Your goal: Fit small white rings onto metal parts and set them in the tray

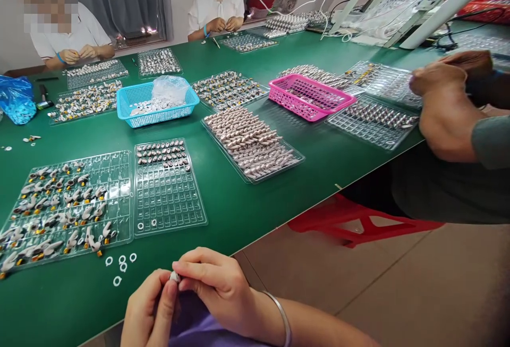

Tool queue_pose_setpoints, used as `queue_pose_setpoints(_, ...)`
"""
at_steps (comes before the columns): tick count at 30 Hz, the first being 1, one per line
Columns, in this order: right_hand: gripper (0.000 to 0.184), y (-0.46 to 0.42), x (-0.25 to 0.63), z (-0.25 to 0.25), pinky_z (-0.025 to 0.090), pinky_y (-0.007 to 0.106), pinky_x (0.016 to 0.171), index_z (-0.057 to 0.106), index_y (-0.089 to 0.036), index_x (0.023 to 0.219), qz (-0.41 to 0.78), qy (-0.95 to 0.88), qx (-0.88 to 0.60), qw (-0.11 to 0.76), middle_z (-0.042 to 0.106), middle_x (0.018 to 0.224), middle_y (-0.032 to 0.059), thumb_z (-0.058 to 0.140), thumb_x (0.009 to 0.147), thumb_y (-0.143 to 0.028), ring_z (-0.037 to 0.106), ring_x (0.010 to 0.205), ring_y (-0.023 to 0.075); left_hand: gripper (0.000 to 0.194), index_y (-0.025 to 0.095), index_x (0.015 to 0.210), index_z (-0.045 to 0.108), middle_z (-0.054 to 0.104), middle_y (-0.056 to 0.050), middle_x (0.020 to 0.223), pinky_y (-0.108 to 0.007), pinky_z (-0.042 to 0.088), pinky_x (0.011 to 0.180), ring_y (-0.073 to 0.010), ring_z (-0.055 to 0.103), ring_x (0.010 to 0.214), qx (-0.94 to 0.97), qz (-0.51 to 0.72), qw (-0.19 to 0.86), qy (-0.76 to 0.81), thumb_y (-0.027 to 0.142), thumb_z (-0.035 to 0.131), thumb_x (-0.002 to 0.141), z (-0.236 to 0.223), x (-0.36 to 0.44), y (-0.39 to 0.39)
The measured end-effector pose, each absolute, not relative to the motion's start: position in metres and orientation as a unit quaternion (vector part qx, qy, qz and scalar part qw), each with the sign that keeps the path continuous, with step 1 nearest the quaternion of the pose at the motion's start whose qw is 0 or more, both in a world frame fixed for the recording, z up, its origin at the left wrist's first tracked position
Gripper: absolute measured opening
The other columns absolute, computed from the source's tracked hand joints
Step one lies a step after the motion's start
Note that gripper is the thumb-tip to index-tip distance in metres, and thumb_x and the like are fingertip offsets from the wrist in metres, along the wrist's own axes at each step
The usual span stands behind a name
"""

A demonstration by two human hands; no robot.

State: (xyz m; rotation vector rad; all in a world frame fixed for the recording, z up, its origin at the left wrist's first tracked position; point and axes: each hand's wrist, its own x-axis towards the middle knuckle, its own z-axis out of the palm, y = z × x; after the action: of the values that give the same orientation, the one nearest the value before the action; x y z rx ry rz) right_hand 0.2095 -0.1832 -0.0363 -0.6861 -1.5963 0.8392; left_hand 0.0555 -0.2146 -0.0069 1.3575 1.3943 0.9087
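Observation:
My left hand [149, 307] and my right hand [223, 280] meet at the table's near edge. Both pinch a small white-and-grey earbud piece [174, 277] between thumbs and fingertips, which hide most of it. On the table just beyond lie several loose white rings [122, 259]. To the left, a clear tray [119, 169] bears rows of white earbud parts [71, 196] with orange tabs. Beside it, a second clear tray [169, 198] carries dark oval earbud pieces [161, 153] in its far rows and two white rings near its front.
A blue basket [159, 118] with a plastic bag and a pink basket [306, 108] stand mid-table. Between them and me sits a stacked tray of earbud parts [247, 140]. A co-worker's hands [442, 86] are at the right; two people work across the table. A red stool [358, 225] is below.

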Motion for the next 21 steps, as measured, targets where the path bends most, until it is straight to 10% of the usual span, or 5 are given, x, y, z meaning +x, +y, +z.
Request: queue_pose_setpoints(21,0.029,-0.1835,0.213,-0.0333,0.06,0.018,0.066,0.067,-0.02,0.114,0.404,-0.68,-0.27,0.549,0.068,0.089,0.0065,0.053,0.092,-0.008,0.068,0.073,0.0104,0.026,0.023,0.075,0.064,0.057,0.001,0.062,-0.021,0.038,0.052,-0.0132,0.048,0.053,0.631,0.375,0.414,0.538,0.036,0.051,0.092,-0.0069,0.0539,-0.2168)
